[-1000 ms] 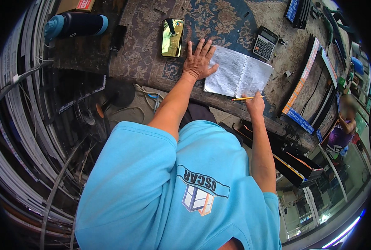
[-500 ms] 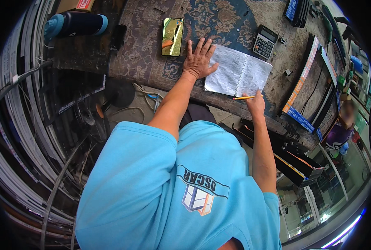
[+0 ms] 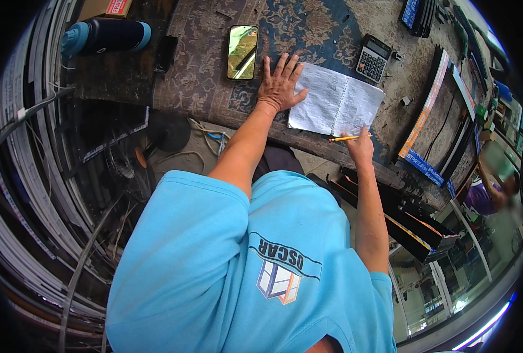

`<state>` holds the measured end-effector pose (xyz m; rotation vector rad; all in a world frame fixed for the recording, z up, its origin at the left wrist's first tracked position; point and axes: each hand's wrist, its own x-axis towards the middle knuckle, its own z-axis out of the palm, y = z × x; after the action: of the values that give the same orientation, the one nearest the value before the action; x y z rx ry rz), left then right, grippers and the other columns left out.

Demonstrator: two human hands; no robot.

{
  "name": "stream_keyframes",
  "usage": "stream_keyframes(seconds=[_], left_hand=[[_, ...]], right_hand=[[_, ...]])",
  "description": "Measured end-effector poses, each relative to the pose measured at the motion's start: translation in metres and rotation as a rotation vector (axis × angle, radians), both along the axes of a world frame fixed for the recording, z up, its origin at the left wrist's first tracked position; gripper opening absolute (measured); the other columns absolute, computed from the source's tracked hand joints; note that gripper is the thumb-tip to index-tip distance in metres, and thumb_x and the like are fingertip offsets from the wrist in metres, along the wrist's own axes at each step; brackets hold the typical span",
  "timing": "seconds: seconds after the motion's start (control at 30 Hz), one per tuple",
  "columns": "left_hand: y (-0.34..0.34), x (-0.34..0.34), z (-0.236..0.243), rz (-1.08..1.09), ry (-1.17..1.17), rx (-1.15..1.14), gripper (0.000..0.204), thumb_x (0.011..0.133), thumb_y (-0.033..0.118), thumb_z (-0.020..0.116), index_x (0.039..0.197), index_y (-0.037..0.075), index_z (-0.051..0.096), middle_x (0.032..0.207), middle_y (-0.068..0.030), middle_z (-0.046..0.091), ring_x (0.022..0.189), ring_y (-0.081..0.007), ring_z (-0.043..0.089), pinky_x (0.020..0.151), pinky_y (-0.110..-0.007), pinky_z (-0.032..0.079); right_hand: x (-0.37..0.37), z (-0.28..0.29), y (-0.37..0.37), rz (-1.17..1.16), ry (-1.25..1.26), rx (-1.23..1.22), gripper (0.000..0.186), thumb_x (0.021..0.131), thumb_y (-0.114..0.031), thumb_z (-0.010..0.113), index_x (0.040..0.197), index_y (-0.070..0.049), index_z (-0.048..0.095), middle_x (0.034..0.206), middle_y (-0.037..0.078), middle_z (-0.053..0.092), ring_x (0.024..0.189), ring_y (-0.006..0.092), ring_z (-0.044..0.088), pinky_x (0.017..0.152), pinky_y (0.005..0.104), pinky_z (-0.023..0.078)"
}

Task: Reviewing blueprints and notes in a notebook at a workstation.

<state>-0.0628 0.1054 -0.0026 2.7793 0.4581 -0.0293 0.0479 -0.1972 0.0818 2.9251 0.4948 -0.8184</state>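
An open spiral notebook [image 3: 320, 97] with handwriting on its pages lies at the near edge of the carpet-covered table. My left hand [image 3: 281, 84] rests flat with fingers spread, its thumb at the notebook's left edge. A yellow pencil [image 3: 345, 138] is gripped in my right hand [image 3: 361, 144], which sits at the notebook's lower right corner. Beyond my left fingers, a smartphone [image 3: 242, 53] lies with its screen lit, showing a moving picture. A grey calculator [image 3: 373, 59] lies just past the notebook's upper right corner.
On the left are a dark blue bottle [image 3: 111, 35], a cardboard box [image 3: 99, 7] and stacked long metal profiles [image 3: 44, 176]. To the right lie a frame with orange and blue tape [image 3: 423, 112] and dark profiles [image 3: 419, 17]. A person in purple [image 3: 482, 197] is at the far right.
The picture on the phone screen has changed. At the far right, the person in purple has shifted position. My hands, the pencil and the notebook look nearly the same.
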Motion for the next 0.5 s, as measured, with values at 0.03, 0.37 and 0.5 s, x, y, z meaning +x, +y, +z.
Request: stream_keyframes(seconds=[0.03,0.37,0.5], left_hand=[[0.0001,0.0,-0.0001,0.0,0.0,0.0,0.08,0.094,0.065,0.049,0.159,0.019,0.038,0.169,-0.0057,0.024,0.157,-0.0282,0.015,0.123,-0.068,-0.002],[-0.0005,-0.0018,-0.0024,0.004,-0.025,0.022,0.079,0.093,0.064,0.05,0.157,0.019,0.04,0.168,-0.0068,0.026,0.157,-0.0287,0.016,0.123,-0.068,-0.001],[-0.0005,0.0007,-0.0006,0.001,-0.041,0.015,0.079,0.093,0.064,0.051,0.157,0.018,0.041,0.168,-0.0068,0.026,0.157,-0.0287,0.016,0.123,-0.068,0.0]], right_hand=[[-0.0002,0.001,0.0007,-0.006,0.007,-0.001,0.099,0.082,-0.058,0.077,0.146,0.011,0.044,0.125,0.039,0.062,0.119,0.0482,0.062,0.099,0.0482,0.051],[0.002,0.0077,0.0076,-0.046,0.088,-0.03,0.101,0.081,-0.06,0.076,0.144,0.012,0.045,0.127,0.039,0.061,0.121,0.0479,0.062,0.101,0.0474,0.051],[0.0002,0.0048,0.0035,-0.033,0.003,0.029,0.086,0.08,-0.052,0.081,0.132,0.009,0.051,0.12,0.037,0.064,0.113,0.0487,0.065,0.094,0.0499,0.054]])
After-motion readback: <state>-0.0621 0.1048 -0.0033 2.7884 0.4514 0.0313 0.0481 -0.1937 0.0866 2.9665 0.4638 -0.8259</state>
